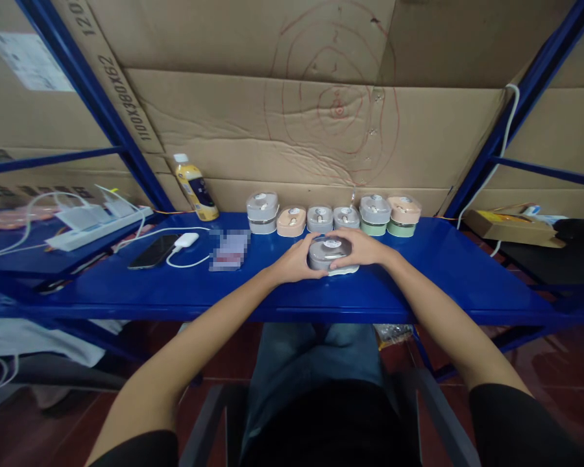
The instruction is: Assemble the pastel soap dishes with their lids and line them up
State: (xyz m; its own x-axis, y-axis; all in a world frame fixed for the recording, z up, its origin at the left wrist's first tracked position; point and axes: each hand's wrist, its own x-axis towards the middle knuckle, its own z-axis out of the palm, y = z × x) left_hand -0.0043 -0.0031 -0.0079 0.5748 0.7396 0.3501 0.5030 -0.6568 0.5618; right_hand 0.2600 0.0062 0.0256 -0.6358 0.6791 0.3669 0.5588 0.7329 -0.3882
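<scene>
A grey container with a clear lid and a round label is held between both hands near the middle of the blue table. My left hand wraps round its left side, thumb at the front. My right hand curves round its right side, its thumb at the front too. A white cloth or thin pad shows under the container's right front edge. Just behind the hands stands a row of similar containers, among them a pink one and a grey one.
Stacked containers stand at the row's left end and right end. On the left of the blue table are a yellow bottle, a phone, a white charger with its cable and a blurred packet.
</scene>
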